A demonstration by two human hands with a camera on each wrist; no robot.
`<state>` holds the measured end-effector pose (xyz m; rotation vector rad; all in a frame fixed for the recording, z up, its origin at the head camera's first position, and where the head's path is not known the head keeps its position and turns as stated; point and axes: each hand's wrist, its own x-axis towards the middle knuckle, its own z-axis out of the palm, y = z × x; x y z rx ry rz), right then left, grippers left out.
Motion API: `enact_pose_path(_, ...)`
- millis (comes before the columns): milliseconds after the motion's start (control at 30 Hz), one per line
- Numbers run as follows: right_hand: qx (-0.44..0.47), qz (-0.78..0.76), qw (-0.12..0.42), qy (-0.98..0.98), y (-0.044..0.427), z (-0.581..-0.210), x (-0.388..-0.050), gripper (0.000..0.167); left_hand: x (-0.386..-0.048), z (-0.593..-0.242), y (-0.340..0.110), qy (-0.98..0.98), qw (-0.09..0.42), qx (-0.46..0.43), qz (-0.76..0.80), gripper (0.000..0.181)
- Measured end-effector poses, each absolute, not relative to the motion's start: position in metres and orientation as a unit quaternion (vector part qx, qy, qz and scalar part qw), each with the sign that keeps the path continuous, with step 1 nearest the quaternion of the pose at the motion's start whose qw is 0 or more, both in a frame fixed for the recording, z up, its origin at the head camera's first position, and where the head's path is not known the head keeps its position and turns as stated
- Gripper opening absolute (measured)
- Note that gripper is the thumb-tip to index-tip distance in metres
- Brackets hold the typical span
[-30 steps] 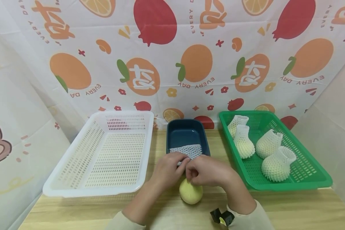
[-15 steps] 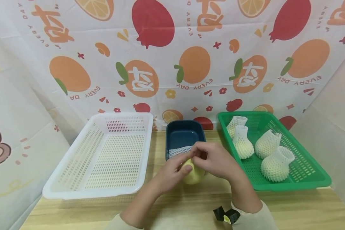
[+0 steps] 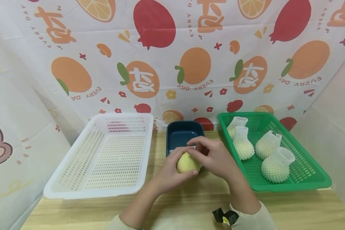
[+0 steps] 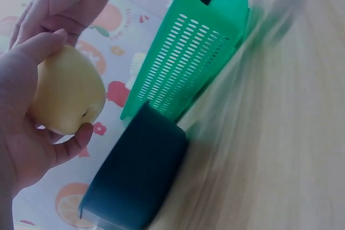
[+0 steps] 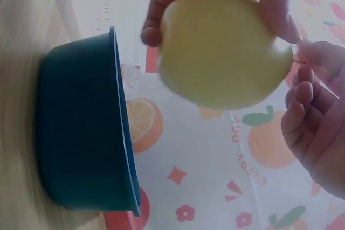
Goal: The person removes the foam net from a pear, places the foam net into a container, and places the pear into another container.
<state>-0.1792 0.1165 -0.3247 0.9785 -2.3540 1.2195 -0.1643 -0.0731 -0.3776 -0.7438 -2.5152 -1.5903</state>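
A pale yellow fruit [image 3: 187, 163] is gripped in the left hand [image 3: 169, 172], its fingers and thumb around the sides. In the left wrist view the fruit [image 4: 69, 90] shows whole between thumb and fingers. The right hand [image 3: 215, 158] is at the top of the fruit; in the right wrist view its fingertips [image 5: 303, 74] pinch the thin stem [image 5: 299, 61]. Behind the hands stands a dark blue box [image 3: 184, 132] with white foam netting [image 3: 171, 151] at its near end, mostly hidden by the hands.
A white basket [image 3: 118, 159] stands on the left. On the right, a green basket [image 3: 287, 185] holds several fruits in foam nets [image 3: 276, 167]. A printed cloth [image 3: 172, 64] hangs behind. A small black object [image 3: 225, 217] is at the right sleeve.
The fruit has risen off the table between the hands and tilted. The left hand has moved from the netting to grip the fruit; the right hand has moved up and slightly right with it.
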Motion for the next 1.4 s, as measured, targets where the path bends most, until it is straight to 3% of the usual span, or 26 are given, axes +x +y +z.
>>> enact_pose_path(200,0.302,0.431,0.151,-0.837,0.111,-0.325,-0.178,0.032,-0.162,-0.364,-0.084,-0.787,0.023,-0.173,-0.591,0.064)
enact_pose_path(567,0.288,0.457,0.023,-0.841,0.083,-0.337,-0.177,0.078,-0.159,-0.348,-0.098,-0.748,0.043,-0.155,-0.644,0.055)
enact_pose_path(1167,0.266,0.462,0.084,-0.842,0.015,-0.359,-0.168,0.081,-0.144,-0.326,-0.147,-0.896,0.055,-0.090,-0.431,0.075)
enact_pose_path(1400,0.299,0.441,0.082,-0.843,-0.018,-0.358,-0.161,0.081,-0.132,-0.321,-0.180,-0.893,0.064,-0.081,-0.438,0.062)
